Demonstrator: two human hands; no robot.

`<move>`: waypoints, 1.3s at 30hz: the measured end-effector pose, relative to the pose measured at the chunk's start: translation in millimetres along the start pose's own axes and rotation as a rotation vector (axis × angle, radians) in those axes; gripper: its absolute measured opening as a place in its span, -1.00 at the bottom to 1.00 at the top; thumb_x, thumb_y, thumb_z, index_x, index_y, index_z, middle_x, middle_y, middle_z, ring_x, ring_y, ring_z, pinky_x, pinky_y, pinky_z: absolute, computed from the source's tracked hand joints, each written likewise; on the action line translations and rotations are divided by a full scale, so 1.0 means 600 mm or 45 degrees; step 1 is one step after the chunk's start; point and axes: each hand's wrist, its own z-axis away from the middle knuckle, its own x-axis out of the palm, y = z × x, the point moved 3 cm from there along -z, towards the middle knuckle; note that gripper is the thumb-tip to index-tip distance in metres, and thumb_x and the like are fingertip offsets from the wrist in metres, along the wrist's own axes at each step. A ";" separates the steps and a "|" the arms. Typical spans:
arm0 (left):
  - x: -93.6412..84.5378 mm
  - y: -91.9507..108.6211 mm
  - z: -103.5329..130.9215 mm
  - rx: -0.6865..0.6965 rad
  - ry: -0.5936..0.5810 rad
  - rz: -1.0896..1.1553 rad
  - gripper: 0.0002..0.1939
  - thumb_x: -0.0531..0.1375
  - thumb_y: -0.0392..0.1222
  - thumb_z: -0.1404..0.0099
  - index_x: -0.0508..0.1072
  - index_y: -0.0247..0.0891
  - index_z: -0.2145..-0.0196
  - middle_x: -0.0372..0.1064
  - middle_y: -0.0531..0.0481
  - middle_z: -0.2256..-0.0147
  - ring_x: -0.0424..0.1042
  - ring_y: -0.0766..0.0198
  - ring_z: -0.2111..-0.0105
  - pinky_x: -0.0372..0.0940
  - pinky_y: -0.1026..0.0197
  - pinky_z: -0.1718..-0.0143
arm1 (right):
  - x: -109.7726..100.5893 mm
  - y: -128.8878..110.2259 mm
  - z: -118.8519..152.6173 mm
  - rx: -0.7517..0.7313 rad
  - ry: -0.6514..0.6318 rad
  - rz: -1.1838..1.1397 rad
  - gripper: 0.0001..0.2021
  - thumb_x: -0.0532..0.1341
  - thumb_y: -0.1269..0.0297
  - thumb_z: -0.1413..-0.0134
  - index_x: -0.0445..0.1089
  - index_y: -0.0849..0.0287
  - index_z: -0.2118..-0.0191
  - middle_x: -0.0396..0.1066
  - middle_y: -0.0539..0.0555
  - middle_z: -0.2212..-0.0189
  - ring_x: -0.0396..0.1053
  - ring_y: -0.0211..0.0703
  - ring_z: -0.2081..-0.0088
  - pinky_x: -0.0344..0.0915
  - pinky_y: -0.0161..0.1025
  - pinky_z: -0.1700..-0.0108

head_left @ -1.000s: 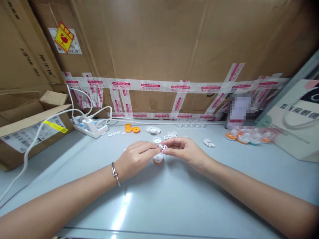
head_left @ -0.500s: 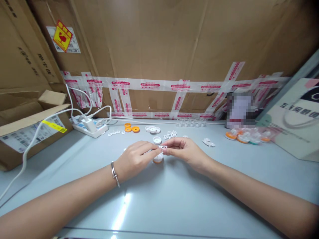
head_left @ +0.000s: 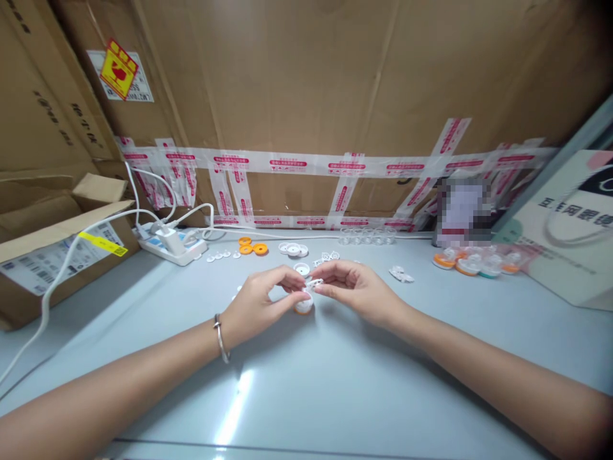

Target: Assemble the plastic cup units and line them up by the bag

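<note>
Between the thumb and fingers of my right hand (head_left: 366, 291) is a small white openwork plastic piece (head_left: 315, 283), pinched and slightly tilted. Just below it stands a round white plastic part with an orange base (head_left: 303, 303) on the table. My left hand (head_left: 261, 297) is at its left side, thumb and fingers apart, with the thumb tip close to the round part's rim. Whether that thumb touches the rim, I cannot tell. Directly behind the fingers lies a white round cup (head_left: 301, 269). More white openwork pieces (head_left: 328, 257) lie behind my right hand, partly covered by it.
Orange rings (head_left: 253, 247), white cups (head_left: 293, 249), small white pegs (head_left: 223, 255) and clear parts (head_left: 368, 237) line the back. Several finished-looking round units (head_left: 474, 262) and a white piece (head_left: 401, 275) lie right. A power strip (head_left: 175, 246) and cardboard box (head_left: 67, 249) stand left.
My left fingers have spread away from the thumb, loosening from the small white piece. My right hand keeps its pinch, and the piece has tilted a little.
</note>
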 end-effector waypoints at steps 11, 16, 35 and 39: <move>0.008 -0.032 -0.011 -0.466 0.078 0.459 -0.80 0.23 -0.24 -0.12 0.39 -0.36 0.28 0.42 -0.06 0.32 0.42 0.32 0.32 0.34 0.24 0.22 | -0.133 0.031 -0.048 -0.111 0.512 0.673 -0.82 0.16 0.26 -0.04 0.41 0.18 0.24 0.44 0.13 0.20 0.38 -0.11 0.22 0.29 -0.09 0.11; 0.011 -0.037 -0.011 -0.443 0.051 0.434 -0.79 0.21 -0.23 -0.13 0.38 -0.36 0.26 0.41 -0.06 0.31 0.40 0.33 0.32 0.33 0.23 0.20 | -0.148 0.085 -0.082 -0.044 0.354 0.994 -0.73 0.16 0.33 -0.01 0.43 0.21 0.14 0.40 0.18 0.14 0.34 -0.08 0.16 0.23 -0.14 0.07; -0.017 0.002 0.005 0.528 0.222 -0.351 -0.84 0.12 -0.40 -0.22 0.42 -0.26 0.26 0.43 -0.04 0.36 0.41 0.32 0.34 0.33 0.25 0.28 | -0.029 -0.007 -0.039 0.121 0.221 -0.075 -0.80 0.33 0.23 0.19 0.36 0.23 0.45 0.44 -0.01 0.58 0.44 -0.27 0.48 0.39 -0.29 0.34; -0.016 0.003 0.007 0.634 0.214 -0.473 -0.83 0.12 -0.41 -0.20 0.42 -0.27 0.26 0.45 -0.07 0.35 0.42 0.29 0.34 0.34 0.24 0.31 | 0.000 -0.014 -0.024 0.128 0.088 -0.289 -0.74 0.36 0.17 0.23 0.40 0.23 0.41 0.47 -0.01 0.50 0.45 -0.29 0.44 0.41 -0.26 0.27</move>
